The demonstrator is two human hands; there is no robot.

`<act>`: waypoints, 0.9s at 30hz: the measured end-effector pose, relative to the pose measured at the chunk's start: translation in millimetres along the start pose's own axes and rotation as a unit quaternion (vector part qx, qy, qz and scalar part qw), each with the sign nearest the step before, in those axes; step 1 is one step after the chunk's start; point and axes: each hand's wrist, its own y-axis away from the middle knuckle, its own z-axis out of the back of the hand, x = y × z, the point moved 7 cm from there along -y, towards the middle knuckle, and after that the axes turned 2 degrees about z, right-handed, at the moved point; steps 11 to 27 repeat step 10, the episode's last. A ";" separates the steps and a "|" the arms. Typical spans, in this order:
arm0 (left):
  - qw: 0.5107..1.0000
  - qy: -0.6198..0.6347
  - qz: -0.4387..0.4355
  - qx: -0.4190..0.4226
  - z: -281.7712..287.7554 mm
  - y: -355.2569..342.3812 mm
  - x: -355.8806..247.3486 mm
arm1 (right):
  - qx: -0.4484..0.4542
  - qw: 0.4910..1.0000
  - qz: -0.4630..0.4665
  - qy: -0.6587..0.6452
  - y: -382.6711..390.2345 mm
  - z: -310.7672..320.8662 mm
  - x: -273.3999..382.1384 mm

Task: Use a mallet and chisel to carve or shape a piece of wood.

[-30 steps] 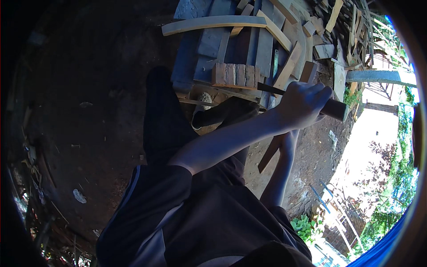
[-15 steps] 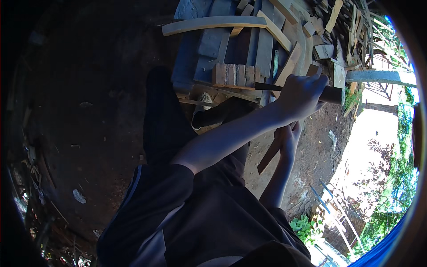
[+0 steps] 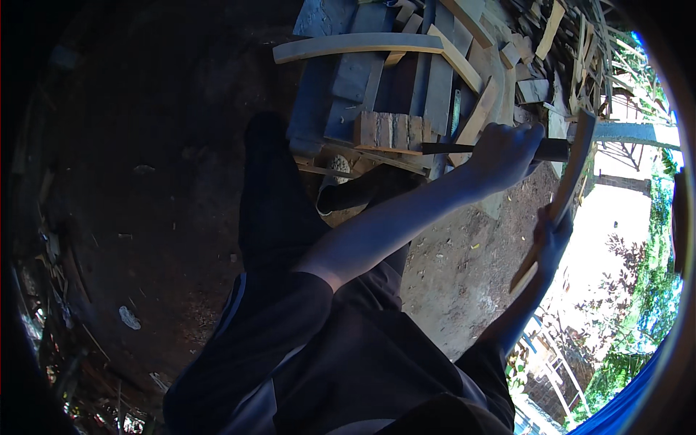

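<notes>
My left hand [image 3: 504,156] is wrapped round a chisel [image 3: 446,148], its dark handle sticking out past the fist to the right. The chisel's thin blade points left, its tip at the lower right edge of a row of wooden blocks [image 3: 391,132] set side by side on a low bench [image 3: 348,83]. Farther right, my right hand [image 3: 552,232] grips a long, slightly curved wooden bar [image 3: 573,174] partway along its length. The bar stands slanted just beyond the handle's end; whether the two touch I cannot tell.
Curved wooden pieces [image 3: 359,45] lie across the far side of the bench. A narrow green strip [image 3: 455,112] rests near the blocks. Piled offcuts [image 3: 533,90] sit at the back right. A foot [image 3: 339,168] shows under the bench edge, and dirt ground [image 3: 145,217] spreads to the left.
My right hand has swung the wooden bar out to the right, away from my left hand. The left hand keeps the chisel at the blocks; the whole view has shifted slightly.
</notes>
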 end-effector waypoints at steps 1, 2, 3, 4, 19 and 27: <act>1.000 0.002 0.008 0.006 0.7 -1.6 0.5 | -0.100 0.994 -0.018 -0.029 -8.1 35.9 -16.7; 1.000 0.017 0.013 0.010 -3.1 -7.2 -2.7 | -0.207 0.977 -0.035 -0.048 -11.7 79.7 -32.2; 1.000 0.017 0.010 0.007 -4.7 -9.5 -3.2 | -0.178 0.952 0.022 -0.247 -18.1 101.5 -49.6; 1.000 0.011 0.006 0.023 -9.7 -8.2 -2.5 | -0.138 0.885 0.076 -0.438 -21.2 102.4 -51.3; 0.998 -0.038 0.000 0.057 -24.7 -2.7 4.2 | 0.014 0.999 -0.049 -0.001 -27.6 30.9 -14.0; 0.998 -0.038 0.000 0.057 -24.7 -2.7 4.2 | 0.014 0.999 -0.049 -0.001 -27.6 30.9 -14.0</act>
